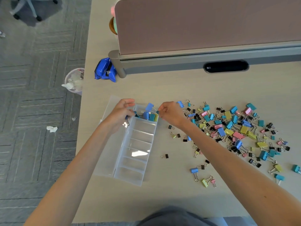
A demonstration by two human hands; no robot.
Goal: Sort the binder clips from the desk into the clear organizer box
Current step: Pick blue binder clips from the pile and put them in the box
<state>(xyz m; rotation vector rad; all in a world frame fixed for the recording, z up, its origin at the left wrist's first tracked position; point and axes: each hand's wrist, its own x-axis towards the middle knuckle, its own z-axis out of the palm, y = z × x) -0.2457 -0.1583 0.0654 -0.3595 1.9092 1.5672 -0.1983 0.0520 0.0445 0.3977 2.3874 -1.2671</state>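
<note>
Both hands over the organizer box (130, 160) – right hand (171, 113) pinching a blue clip (149, 106) by its wire, left hand (120, 113) curled on what looks like a small blue clip – far compartment's piling up, so a drop may bounce out.

The clear organizer box (136, 154) lay open on the desk, its far compartment holding several blue, teal and yellow binder clips (149, 116), while many coloured clips (234, 128) lay scattered to its right.

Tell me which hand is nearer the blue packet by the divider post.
Left. The left hand sits over the organizer box's far end, just below the blue packet; the right hand is farther right, toward the clip pile.
</note>
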